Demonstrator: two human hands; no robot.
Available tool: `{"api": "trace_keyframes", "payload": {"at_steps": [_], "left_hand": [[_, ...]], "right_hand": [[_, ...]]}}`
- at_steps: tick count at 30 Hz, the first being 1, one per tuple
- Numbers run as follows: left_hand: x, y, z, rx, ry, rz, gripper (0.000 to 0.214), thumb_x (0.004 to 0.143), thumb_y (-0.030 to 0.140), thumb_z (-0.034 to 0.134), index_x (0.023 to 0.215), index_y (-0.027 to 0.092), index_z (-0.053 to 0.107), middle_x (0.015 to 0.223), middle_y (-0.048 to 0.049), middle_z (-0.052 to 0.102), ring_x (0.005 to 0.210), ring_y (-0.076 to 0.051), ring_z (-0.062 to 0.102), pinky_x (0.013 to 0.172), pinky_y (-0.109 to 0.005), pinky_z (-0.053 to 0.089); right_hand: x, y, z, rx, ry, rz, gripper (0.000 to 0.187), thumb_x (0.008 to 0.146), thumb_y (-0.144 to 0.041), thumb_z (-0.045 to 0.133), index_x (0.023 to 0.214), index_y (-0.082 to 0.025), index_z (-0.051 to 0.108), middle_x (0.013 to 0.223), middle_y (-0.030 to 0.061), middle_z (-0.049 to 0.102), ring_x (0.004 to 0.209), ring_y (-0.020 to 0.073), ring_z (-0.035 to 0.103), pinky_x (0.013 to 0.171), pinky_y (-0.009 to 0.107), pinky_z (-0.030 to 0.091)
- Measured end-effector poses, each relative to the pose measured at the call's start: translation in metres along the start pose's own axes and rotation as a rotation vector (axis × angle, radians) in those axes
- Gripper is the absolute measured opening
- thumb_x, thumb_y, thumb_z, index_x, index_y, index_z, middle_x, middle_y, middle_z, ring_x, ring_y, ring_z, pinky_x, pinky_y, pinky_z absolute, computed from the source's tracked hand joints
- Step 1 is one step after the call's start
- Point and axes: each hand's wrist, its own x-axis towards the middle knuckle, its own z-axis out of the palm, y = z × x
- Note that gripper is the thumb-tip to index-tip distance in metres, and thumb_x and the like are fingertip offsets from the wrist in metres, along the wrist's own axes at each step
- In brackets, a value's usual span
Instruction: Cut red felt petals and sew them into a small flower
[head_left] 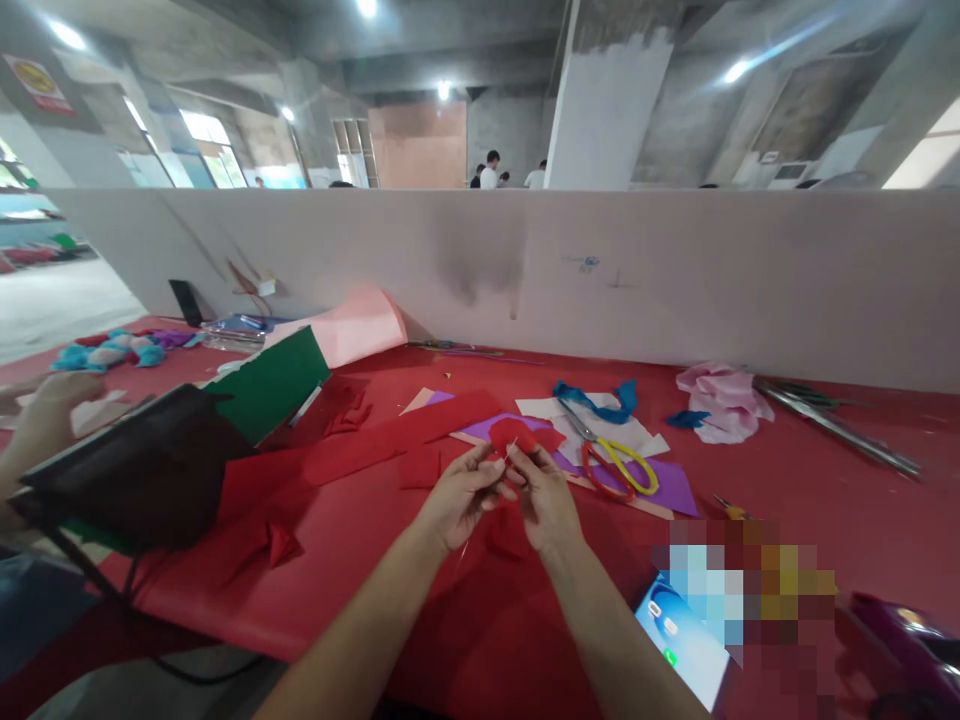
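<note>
My left hand [461, 495] and my right hand [546, 497] meet over the red table [787, 470], fingers pinched together on a small red felt piece [512, 435]. A thin needle or thread seems to stick up between the fingertips; I cannot make it out clearly. More red felt hangs below my hands. Scissors with red and yellow handles [611, 455] lie just right of my right hand, on purple and white sheets.
Red felt scraps [360, 445] lie to the left, by a green sheet [274, 380] and a dark board [127, 465]. Blue strip [596, 403] and pink cloth [721, 400] lie at the back. A phone [682, 645] lies near right. Another person's hand [52, 410] is far left.
</note>
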Motion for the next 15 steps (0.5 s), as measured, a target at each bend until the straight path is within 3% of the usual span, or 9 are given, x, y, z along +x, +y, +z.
{"api": "trace_keyframes", "payload": {"at_steps": [5,10,15], "left_hand": [[0.006,-0.005,-0.005,-0.012,0.096,-0.041,0.027,0.071,0.011,0.069,0.096,0.012,0.06,0.067,-0.0045,0.068,0.05,-0.008,0.062,0.041,-0.012,0.04],[0.001,-0.009,-0.003,0.052,0.081,-0.065,0.036,0.071,0.017,0.071,0.105,0.014,0.059,0.066,-0.0041,0.069,0.053,-0.011,0.064,0.042,-0.014,0.043],[-0.004,-0.009,0.0,0.09,0.1,-0.014,0.028,0.07,0.022,0.074,0.094,0.014,0.063,0.06,-0.0023,0.067,0.051,-0.011,0.062,0.044,-0.015,0.043]], "right_hand": [[-0.009,0.009,0.0,0.153,0.058,0.088,0.028,0.059,-0.017,0.081,0.08,-0.02,0.063,0.066,-0.0062,0.063,0.051,0.0051,0.053,0.047,0.016,0.047],[-0.017,0.01,0.001,0.236,0.108,0.2,0.027,0.061,-0.022,0.082,0.079,-0.021,0.062,0.052,-0.0106,0.05,0.043,0.0052,0.044,0.039,0.017,0.042],[-0.02,0.011,0.001,0.261,0.102,0.274,0.021,0.063,-0.021,0.08,0.074,-0.019,0.063,0.052,-0.0093,0.05,0.043,0.0045,0.04,0.039,0.017,0.038]]}}
